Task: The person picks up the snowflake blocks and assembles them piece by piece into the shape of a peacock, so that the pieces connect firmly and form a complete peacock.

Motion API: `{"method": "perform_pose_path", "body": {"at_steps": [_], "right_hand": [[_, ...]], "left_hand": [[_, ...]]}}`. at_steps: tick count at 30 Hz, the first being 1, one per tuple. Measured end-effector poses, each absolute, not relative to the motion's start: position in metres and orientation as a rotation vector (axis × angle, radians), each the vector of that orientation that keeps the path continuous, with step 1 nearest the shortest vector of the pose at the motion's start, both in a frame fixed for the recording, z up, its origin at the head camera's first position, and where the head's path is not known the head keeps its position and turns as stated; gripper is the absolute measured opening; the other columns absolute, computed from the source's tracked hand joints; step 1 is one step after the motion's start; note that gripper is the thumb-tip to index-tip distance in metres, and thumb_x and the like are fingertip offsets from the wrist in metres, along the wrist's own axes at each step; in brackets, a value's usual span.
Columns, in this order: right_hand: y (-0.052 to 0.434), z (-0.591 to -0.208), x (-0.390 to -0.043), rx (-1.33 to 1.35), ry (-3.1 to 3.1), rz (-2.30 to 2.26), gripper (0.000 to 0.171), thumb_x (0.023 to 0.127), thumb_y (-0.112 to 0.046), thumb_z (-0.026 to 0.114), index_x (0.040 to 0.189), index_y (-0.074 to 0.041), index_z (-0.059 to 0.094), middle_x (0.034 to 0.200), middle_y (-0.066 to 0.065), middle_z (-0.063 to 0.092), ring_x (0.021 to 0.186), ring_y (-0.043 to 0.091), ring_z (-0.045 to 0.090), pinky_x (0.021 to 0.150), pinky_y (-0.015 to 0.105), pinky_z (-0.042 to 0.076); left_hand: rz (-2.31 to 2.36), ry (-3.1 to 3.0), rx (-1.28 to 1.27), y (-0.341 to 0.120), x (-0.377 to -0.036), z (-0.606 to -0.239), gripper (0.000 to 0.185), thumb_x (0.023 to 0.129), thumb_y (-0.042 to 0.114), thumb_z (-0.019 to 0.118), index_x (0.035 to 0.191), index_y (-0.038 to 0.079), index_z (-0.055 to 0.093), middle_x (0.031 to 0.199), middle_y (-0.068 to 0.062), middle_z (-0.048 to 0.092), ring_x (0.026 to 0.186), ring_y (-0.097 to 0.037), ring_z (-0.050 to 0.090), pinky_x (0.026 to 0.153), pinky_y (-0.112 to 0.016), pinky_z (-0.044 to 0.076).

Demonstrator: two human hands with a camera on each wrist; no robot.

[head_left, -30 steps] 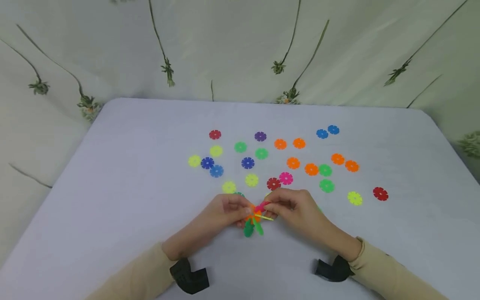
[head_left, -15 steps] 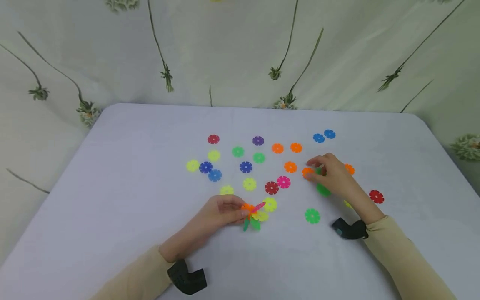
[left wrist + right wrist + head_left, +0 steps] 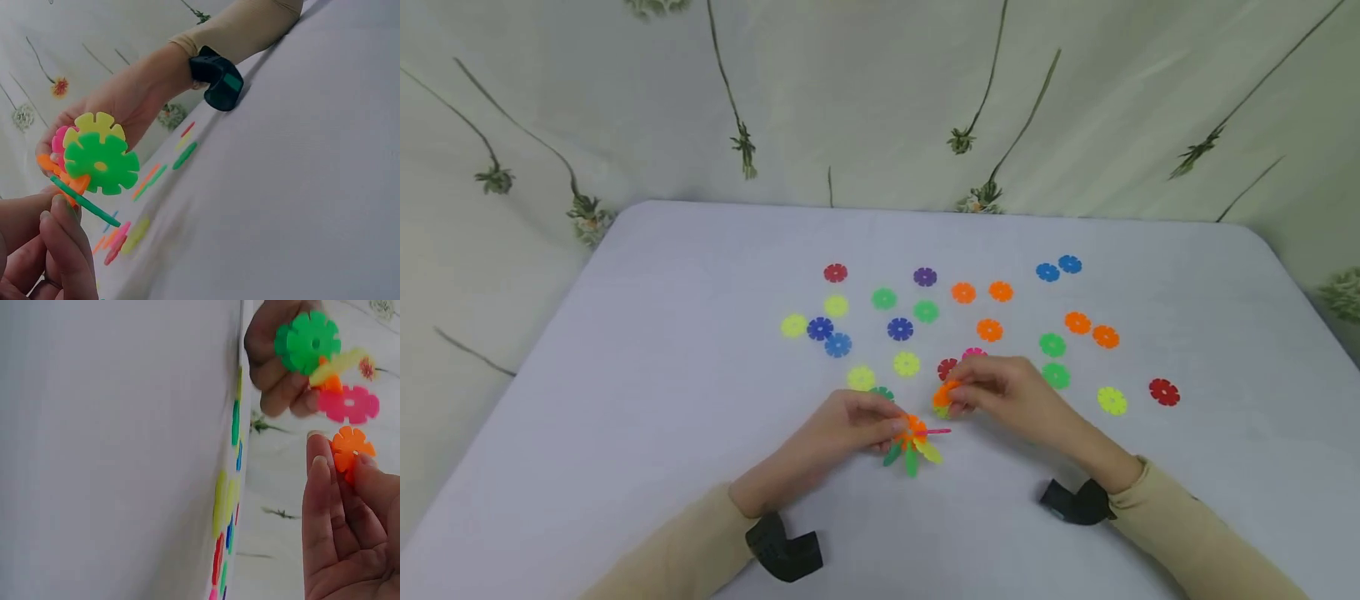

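My left hand [image 3: 857, 425] pinches a cluster of interlocking flower discs near the table's front middle. At its centre is an orange disc [image 3: 914, 428]. Joined round that are green discs [image 3: 102, 164], a yellow disc [image 3: 928, 451] and a pink disc [image 3: 349, 405]. Just to the right, my right hand [image 3: 1011, 396] holds a loose orange disc [image 3: 353, 449] between thumb and fingers, apart from the cluster. In the head view this disc overlaps a yellow disc [image 3: 941, 412] lying on the table.
Loose discs are spread over the table [image 3: 662, 350] beyond my hands, among them a red disc [image 3: 1164, 392], a purple disc [image 3: 925, 277] and blue discs [image 3: 1048, 272]. A flower-patterned cloth [image 3: 850, 100] hangs behind the table. Each wrist wears a black device [image 3: 784, 547].
My right hand left the cluster, reached out to the right, picked up an orange disc and brought it back beside the cluster. My left hand kept its grip and turned the cluster slightly.
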State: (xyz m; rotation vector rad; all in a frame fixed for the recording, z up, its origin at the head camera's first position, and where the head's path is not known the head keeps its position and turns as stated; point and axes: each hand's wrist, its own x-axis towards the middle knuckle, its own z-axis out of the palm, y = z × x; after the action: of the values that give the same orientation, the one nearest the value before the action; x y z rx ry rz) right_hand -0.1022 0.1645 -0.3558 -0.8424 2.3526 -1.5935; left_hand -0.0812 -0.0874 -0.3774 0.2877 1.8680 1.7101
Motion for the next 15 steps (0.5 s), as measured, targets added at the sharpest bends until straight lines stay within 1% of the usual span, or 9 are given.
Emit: {"method": "perform_pose_path", "body": {"at_steps": [3,6,10,13,15], "right_hand": [[0.152,-0.356,-0.091,-0.947,2.276,-1.621,0.013,0.083,0.005,0.066,0.095,-0.001,0.066,0.083,0.002,0.067,0.071,0.016,0.066,0.066,0.03,0.054],[0.147,-0.359,-0.086,-1.012,2.271,-1.653,0.013,0.083,0.006,0.066,0.093,-0.002,0.066,0.08,0.002,0.067,0.068,0.015,0.064,0.062,0.029,0.054],[0.145,-0.364,-0.081,-1.057,2.277,-1.649,0.01,0.084,0.002,0.066,0.094,-0.002,0.067,0.081,0.002,0.067,0.069,0.013,0.063,0.064,0.028,0.054],[0.144,-0.367,-0.079,-1.108,2.314,-1.613,0.011,0.085,0.001,0.066,0.095,-0.002,0.068,0.08,-0.001,0.067,0.069,0.011,0.062,0.065,0.027,0.054],[0.144,-0.367,-0.079,-1.176,2.329,-1.596,0.012,0.084,0.003,0.065,0.094,-0.002,0.068,0.08,0.0,0.066,0.067,0.01,0.061,0.063,0.026,0.054]], "left_hand": [[1.713,1.831,0.303,-0.086,-0.081,-0.376,0.025,0.088,0.013,0.065,0.103,-0.006,0.066,0.076,-0.006,0.062,0.067,-0.016,0.055,0.066,-0.023,0.049],[1.718,1.794,0.299,-0.085,-0.08,-0.375,0.024,0.089,0.012,0.065,0.102,-0.008,0.065,0.075,-0.005,0.062,0.066,-0.015,0.054,0.064,-0.022,0.048],[1.699,1.77,0.268,-0.083,-0.075,-0.373,0.023,0.089,0.015,0.065,0.1,-0.006,0.065,0.072,-0.005,0.06,0.065,-0.015,0.052,0.064,-0.022,0.046],[1.698,1.741,0.245,-0.081,-0.072,-0.372,0.022,0.09,0.015,0.064,0.097,-0.006,0.064,0.071,-0.004,0.058,0.064,-0.014,0.051,0.062,-0.021,0.044],[1.711,1.718,0.235,-0.081,-0.072,-0.372,0.02,0.09,0.014,0.064,0.095,-0.006,0.064,0.071,-0.003,0.058,0.063,-0.013,0.05,0.06,-0.021,0.042]]}}
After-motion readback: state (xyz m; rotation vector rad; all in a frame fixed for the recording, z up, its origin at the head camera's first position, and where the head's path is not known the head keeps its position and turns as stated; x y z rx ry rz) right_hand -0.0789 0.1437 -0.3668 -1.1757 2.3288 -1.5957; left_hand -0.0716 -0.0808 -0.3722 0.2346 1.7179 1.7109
